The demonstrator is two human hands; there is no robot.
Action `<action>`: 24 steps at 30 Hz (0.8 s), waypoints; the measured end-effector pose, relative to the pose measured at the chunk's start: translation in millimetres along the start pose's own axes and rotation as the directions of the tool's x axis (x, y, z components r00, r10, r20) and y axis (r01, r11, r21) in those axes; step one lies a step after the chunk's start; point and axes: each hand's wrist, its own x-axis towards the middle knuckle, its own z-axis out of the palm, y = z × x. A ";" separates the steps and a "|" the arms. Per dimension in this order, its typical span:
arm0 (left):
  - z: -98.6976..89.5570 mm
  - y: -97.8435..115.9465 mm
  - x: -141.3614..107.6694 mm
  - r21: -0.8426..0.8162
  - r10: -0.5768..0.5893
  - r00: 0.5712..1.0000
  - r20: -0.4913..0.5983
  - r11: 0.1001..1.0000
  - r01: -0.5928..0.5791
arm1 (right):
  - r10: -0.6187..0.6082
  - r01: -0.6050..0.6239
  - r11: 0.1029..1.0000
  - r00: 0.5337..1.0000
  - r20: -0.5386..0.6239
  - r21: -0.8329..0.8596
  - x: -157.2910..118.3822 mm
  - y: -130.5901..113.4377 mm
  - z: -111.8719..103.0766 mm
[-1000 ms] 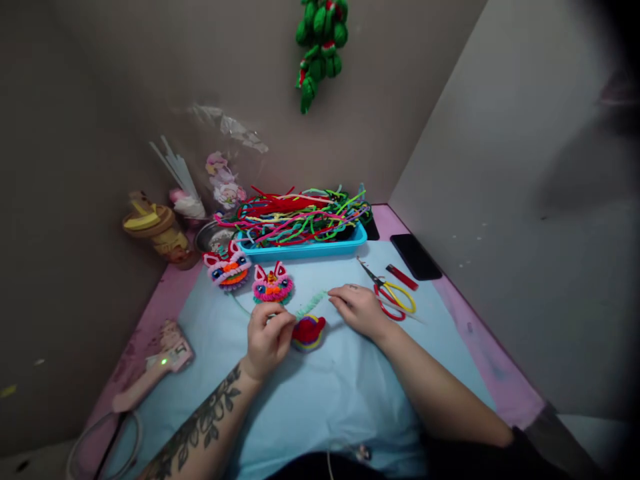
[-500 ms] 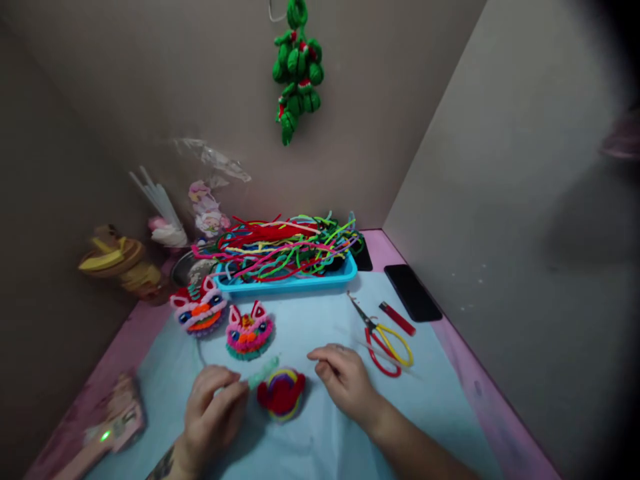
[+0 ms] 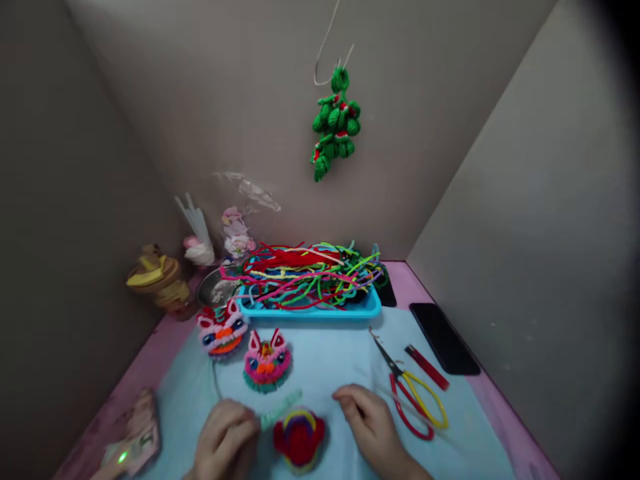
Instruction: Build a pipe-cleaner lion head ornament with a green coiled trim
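My left hand [image 3: 226, 440] is closed, its thumb and fingers pinched at the near end of a coiled teal pipe cleaner [image 3: 281, 409] that points up to the right. Just right of it, a red, yellow and purple pipe-cleaner piece [image 3: 300, 439] lies on the cloth, slightly blurred. My right hand [image 3: 370, 427] is curled beside that piece without touching it, thumb against index finger; whatever it may hold is too small to make out. Beyond the hands sit a pink pipe-cleaner lion head [image 3: 267, 360] and a pale pink and orange one [image 3: 223, 333].
A blue tray [image 3: 310, 312] heaped with pipe cleaners [image 3: 310, 273] stands at the back. Scissors [image 3: 407, 387], a red lighter-like object [image 3: 427, 367] and a black phone [image 3: 444, 339] lie at right. Green ornaments [image 3: 336, 123] hang on the wall. A pink device [image 3: 133, 437] is at left.
The camera view has tilted up and shifted left, so everything appears lower and farther right. Both hands keep nearly the same pose around the red piece.
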 end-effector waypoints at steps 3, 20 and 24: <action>-1.5 6.5 15.4 -0.116 0.066 0.997 0.045 0.991 -0.061 | -0.095 0.095 0.995 0.995 0.000 -0.033 -1.0 -10.2 -2.1; -9.8 41.4 -8.7 -0.005 0.024 0.999 -0.047 1.000 -0.024 | -0.236 0.193 0.929 0.966 -0.104 -0.315 -7.8 3.5 10.0; -6.0 29.6 -13.9 -0.014 -0.011 0.995 -0.099 1.000 0.010 | -0.278 0.235 0.937 0.950 -0.142 -0.258 -5.3 5.3 12.4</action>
